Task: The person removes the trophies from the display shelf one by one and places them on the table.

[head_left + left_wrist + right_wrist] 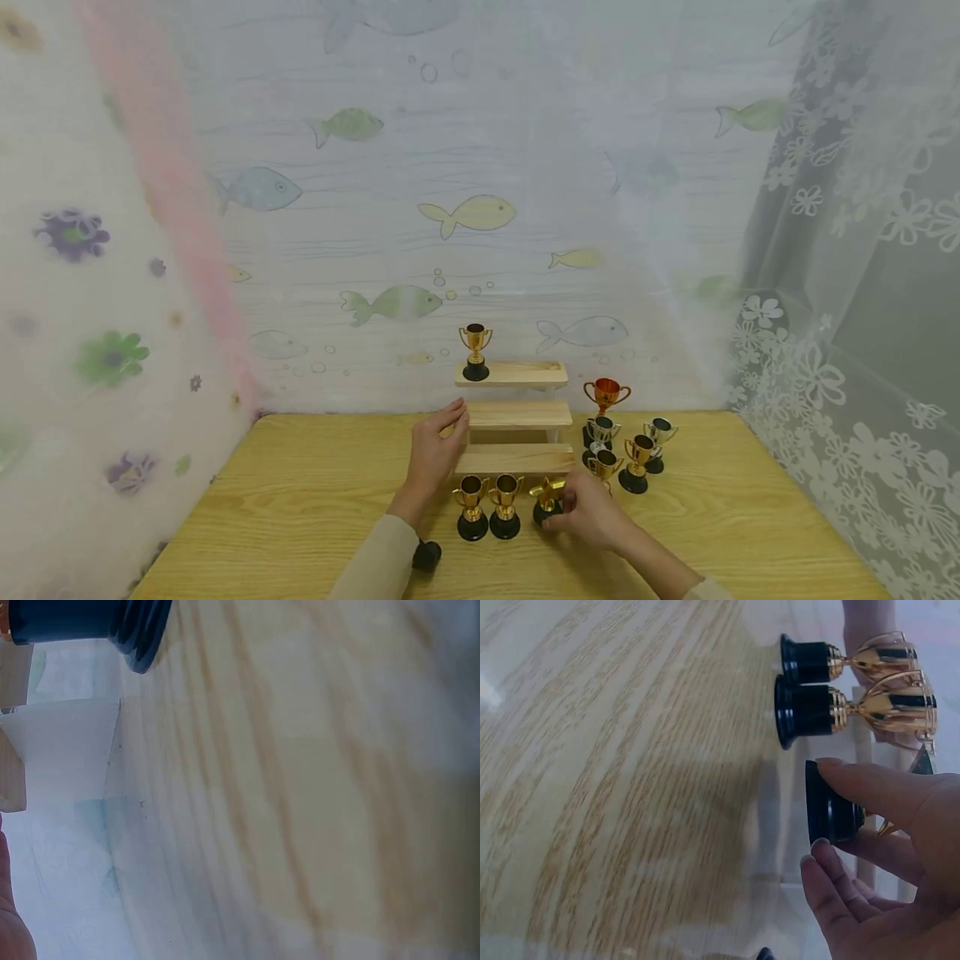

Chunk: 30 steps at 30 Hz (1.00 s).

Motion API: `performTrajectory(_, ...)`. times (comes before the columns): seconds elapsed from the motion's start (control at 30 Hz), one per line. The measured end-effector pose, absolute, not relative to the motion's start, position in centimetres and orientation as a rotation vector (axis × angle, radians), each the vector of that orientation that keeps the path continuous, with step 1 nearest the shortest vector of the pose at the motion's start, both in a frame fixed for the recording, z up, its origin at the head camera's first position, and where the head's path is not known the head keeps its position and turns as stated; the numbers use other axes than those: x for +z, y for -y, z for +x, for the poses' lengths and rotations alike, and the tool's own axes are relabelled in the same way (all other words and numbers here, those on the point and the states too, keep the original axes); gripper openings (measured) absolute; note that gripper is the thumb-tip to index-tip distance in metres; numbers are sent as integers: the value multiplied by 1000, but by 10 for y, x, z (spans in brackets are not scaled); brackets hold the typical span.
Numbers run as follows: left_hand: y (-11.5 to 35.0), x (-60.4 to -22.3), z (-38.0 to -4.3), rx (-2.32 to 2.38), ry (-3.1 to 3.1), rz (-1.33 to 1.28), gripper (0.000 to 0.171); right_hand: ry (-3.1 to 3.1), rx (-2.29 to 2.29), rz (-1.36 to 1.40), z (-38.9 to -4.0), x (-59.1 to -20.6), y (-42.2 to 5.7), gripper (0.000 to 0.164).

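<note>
My right hand (596, 510) pinches the black base of a small trophy (547, 493) with a gold, star-like top, low over the table in front of the stand. In the right wrist view, thumb and fingers hold that black base (831, 806). Left of it, two gold cup trophies (472, 507) (506, 506) stand upright side by side. My left hand (437, 450) rests with extended fingers against the left end of the three-step wooden stand (517, 414). Another gold cup trophy (476, 350) stands on the top step's left end.
Right of the stand are a red-bronze cup (607, 393), silver cups (661, 433) and gold cups (641, 460), several in all, close together. A black piece (427, 556), partly hidden, is beside my left forearm. A fish-patterned curtain (480, 150) hangs behind the wooden table (285, 517).
</note>
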<state>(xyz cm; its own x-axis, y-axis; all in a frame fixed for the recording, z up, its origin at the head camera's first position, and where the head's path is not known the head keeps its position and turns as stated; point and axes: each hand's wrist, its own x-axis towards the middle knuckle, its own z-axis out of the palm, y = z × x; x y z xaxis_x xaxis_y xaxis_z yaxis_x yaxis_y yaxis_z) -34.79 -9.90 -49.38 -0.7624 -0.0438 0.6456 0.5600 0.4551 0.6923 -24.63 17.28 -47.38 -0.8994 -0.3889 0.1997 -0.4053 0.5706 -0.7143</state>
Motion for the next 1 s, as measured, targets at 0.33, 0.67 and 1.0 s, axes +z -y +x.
performTrajectory(0.33, 99, -491, -347, -1330, 2120, -412, 24, 2836, 1388, 724, -252, -480, -175, 18)
performTrajectory(0.67, 98, -492, -347, -1332, 2128, -414, 25, 2874, 1501, 758, -253, -488, -177, 21)
performTrajectory(1.0, 99, -493, -349, -1334, 2122, -413, 24, 2876, 1646, 719, -253, -488, -178, 22)
